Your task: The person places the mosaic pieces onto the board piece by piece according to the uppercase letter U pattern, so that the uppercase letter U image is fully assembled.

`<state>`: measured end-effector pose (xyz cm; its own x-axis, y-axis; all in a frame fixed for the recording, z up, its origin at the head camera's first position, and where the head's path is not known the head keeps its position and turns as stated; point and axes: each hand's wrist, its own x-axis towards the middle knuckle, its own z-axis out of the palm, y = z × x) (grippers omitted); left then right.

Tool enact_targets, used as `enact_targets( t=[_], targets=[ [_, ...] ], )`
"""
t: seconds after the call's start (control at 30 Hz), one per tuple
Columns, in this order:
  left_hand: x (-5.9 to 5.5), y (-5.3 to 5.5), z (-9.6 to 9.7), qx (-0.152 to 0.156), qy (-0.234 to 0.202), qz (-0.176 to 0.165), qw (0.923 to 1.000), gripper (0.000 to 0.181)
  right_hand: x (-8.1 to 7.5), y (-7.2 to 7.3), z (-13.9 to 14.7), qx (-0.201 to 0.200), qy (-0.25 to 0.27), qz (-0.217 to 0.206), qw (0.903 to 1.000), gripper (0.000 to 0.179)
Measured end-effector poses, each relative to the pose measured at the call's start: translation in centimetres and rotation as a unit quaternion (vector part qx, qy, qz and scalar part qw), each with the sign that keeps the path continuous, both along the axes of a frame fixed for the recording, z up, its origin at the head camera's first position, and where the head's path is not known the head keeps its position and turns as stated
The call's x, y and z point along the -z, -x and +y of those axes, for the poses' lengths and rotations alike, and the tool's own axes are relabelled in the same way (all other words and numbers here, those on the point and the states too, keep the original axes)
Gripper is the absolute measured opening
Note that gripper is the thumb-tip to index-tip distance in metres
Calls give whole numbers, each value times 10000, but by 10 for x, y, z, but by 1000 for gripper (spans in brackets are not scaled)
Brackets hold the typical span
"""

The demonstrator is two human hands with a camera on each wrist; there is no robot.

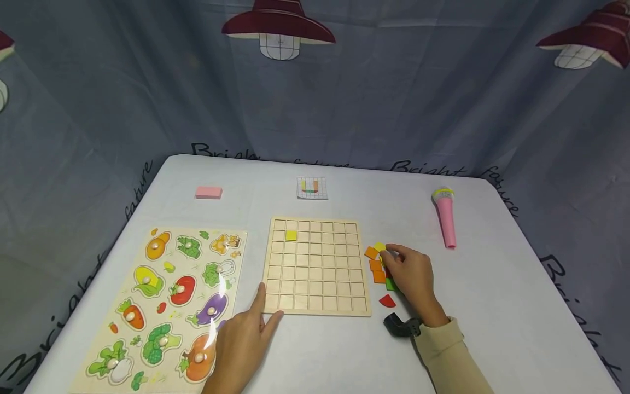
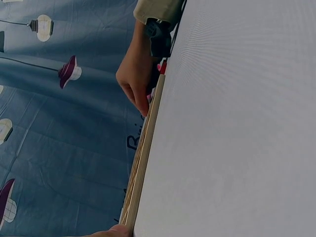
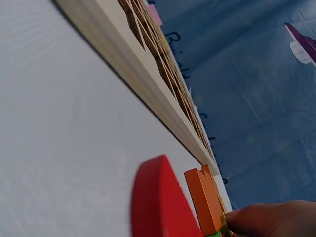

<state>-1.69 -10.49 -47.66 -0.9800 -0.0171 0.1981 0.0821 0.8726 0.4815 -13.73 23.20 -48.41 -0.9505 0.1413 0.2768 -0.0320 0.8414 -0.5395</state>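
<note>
A wooden grid board [image 1: 315, 313] lies in the middle of the table, one yellow square tile [image 1: 291, 235] in a cell near its upper left. My left hand [image 1: 241, 342] touches the board's near left corner, index finger along the left side and thumb at the front edge. Beside the board's right edge, my right hand [image 1: 410, 276] reaches down into a small pile of tiles, fingertips at the yellow ones; I cannot tell whether they grip one. Orange tiles [image 1: 375, 266], a green tile [image 1: 391, 284] and a red quarter-round piece [image 1: 387, 301] lie around that hand.
A vegetable puzzle board [image 1: 169, 323] covers the table's left side, partly under my left forearm. Toward the back are a pink block [image 1: 209, 192] and a small pattern card [image 1: 312, 188]. On the right lies a pink toy microphone [image 1: 446, 219].
</note>
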Motion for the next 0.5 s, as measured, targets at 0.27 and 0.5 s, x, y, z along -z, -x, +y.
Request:
enact_targets(
  t=[0.27,0.5],
  targets=[
    [0,0,0,-13,-43,27,10000,69,0,1,1,-223,-442,214,9985,27],
    [0,0,1,-15,-25,110,9999,68,2,3,3,-361,-528,293,9975,28]
  ],
)
